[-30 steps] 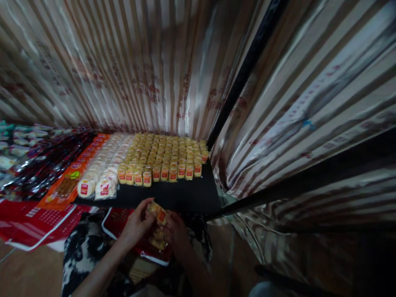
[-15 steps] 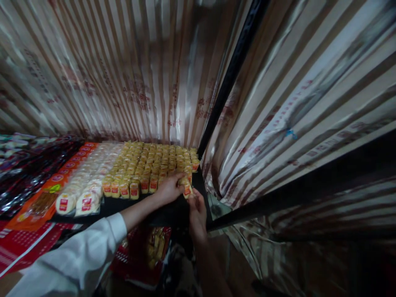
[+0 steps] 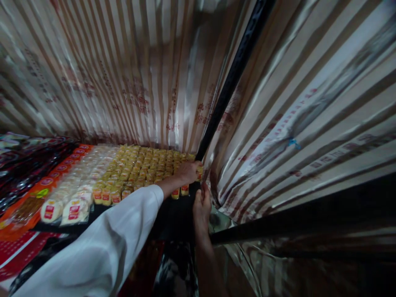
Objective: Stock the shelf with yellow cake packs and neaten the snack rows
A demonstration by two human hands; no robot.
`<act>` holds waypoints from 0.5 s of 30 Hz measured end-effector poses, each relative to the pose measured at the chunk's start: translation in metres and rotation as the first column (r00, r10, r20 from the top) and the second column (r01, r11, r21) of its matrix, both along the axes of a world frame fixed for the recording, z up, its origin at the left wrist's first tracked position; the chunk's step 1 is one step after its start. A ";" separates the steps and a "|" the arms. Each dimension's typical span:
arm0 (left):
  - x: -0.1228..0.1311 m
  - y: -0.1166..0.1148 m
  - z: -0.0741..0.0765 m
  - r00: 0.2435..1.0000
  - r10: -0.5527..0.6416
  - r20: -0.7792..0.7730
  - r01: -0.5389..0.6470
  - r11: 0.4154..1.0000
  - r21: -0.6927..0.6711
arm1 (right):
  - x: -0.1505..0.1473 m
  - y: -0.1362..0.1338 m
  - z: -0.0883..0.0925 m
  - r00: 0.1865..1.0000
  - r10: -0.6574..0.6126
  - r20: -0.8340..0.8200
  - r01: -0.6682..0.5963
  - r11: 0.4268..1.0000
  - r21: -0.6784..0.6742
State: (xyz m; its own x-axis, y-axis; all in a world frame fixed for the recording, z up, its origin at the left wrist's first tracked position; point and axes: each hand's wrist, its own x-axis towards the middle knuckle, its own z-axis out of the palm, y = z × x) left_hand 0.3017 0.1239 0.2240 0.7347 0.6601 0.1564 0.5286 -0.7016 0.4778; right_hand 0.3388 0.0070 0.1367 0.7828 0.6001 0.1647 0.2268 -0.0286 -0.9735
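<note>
Rows of small yellow snack packs [image 3: 145,163] with red labels lie on a black table [image 3: 173,214]. My left hand [image 3: 186,171], in a white sleeve, reaches over them to the far right corner. Its fingers curl round a yellow pack whose edge shows at its right side. Just below it my right hand [image 3: 201,201] rests at the table's right edge, fingers stretched up toward that pack, holding nothing that I can see.
White round packs [image 3: 62,208] lie left of the yellow ones, then orange packs [image 3: 37,194] and dark red ones [image 3: 18,165]. A striped shiny curtain [image 3: 123,74] hangs behind and on the right. A black pole [image 3: 229,82] rises by the corner.
Both hands rose from my lap, where they held a yellow pack, and carried it to the far right corner of the rows. The view shifted forward.
</note>
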 end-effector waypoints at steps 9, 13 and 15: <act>0.005 0.006 -0.028 0.988 -0.053 -0.143 0.071 0.990 0.122 | 0.019 0.032 -0.046 0.998 0.050 0.038 -0.047 0.997 -0.064; 0.007 0.006 -0.028 0.984 -0.047 -0.173 0.075 0.985 0.158 | 0.022 0.038 -0.046 0.996 0.079 0.038 -0.074 0.990 -0.117; 0.007 0.005 -0.028 0.984 -0.026 -0.177 0.057 0.984 0.169 | 0.021 0.039 -0.043 0.994 0.080 0.070 -0.071 0.990 -0.123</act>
